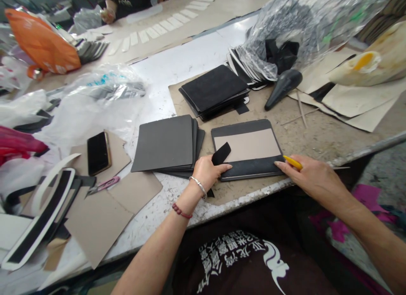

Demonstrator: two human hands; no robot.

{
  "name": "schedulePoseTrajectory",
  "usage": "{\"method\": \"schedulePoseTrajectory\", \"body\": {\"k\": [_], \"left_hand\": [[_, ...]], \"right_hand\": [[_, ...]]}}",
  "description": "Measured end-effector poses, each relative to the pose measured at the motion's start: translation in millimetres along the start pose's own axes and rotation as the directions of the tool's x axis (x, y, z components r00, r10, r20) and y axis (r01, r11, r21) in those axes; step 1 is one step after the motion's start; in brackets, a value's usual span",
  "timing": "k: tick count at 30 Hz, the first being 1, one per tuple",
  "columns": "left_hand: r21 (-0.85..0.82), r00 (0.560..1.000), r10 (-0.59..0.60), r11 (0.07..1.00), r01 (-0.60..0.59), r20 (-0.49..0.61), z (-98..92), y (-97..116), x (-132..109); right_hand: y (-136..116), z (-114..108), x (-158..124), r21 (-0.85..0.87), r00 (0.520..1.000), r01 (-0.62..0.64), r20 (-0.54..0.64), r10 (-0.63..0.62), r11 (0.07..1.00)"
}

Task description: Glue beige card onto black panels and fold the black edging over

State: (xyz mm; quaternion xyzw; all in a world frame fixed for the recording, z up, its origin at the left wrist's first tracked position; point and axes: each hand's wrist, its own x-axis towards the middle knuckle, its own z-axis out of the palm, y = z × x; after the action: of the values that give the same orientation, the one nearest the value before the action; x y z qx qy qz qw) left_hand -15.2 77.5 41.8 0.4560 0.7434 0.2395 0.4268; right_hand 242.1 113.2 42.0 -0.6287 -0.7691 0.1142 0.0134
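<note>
A dark grey panel [247, 168] with a beige inset [250, 145] lies flat at the table's front edge. My left hand [206, 171] is at its lower left corner, thumb pressed on the dark band. A short black strip [221, 153] sticks up from that hand's closed fingers. My right hand [309, 174] is at the lower right corner, its thumb on the panel's edge. A yellow stick-like tool [293, 162] is held in its fingers; the tool's far end is hidden. Close by on the left is a stack of grey panels [165, 144].
Behind lies a stack of black panels [215, 89], with a dark cone-shaped tool [283, 88] and a yellowish glue bottle [377, 62] to the right. At left are a phone [97, 153], a pink cutter [106, 184] and beige sheets [98, 221]. A person's hand [108, 13] shows across the table.
</note>
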Motion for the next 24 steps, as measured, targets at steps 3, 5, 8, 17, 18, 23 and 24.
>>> {"method": "schedulePoseTrajectory", "body": {"k": [3, 5, 8, 17, 18, 23, 24], "left_hand": [[-0.005, 1.000, -0.008, 1.000, 0.008, 0.015, 0.0, 0.4, -0.7], [-0.021, 0.999, -0.018, 1.000, 0.019, 0.029, 0.1, -0.1, -1.2], [-0.045, 0.999, -0.018, 0.999, 0.020, 0.031, 0.8, -1.3, -1.6], [-0.007, 0.999, -0.036, 0.999, 0.036, 0.027, 1.0, 2.2, -5.0], [-0.001, 0.999, -0.036, 0.999, 0.036, 0.027, 0.8, 2.4, -5.5], [0.060, 1.000, -0.010, 0.998, 0.010, -0.002, 1.1, 0.9, -6.0], [0.069, 1.000, -0.004, 0.998, 0.005, -0.007, 1.4, 0.6, -5.9]], "right_hand": [[-0.9, -1.6, 0.4, 0.002, 1.000, -0.008, 0.017, 0.008, 1.000], [-1.7, -2.6, 0.3, 0.012, 1.000, -0.008, 0.028, 0.008, 1.000], [-2.8, -3.2, -0.5, 0.023, 1.000, 0.010, 0.020, -0.010, 1.000], [-7.1, -6.7, -2.0, 0.012, 0.999, 0.029, 0.041, -0.030, 1.000], [-7.5, -7.1, -2.2, 0.009, 0.999, 0.030, 0.044, -0.030, 1.000], [-9.4, -8.1, -3.2, -0.018, 0.999, 0.032, 0.025, -0.031, 0.999], [-10.0, -8.4, -3.2, -0.026, 0.999, 0.024, 0.031, -0.023, 0.999]]}}
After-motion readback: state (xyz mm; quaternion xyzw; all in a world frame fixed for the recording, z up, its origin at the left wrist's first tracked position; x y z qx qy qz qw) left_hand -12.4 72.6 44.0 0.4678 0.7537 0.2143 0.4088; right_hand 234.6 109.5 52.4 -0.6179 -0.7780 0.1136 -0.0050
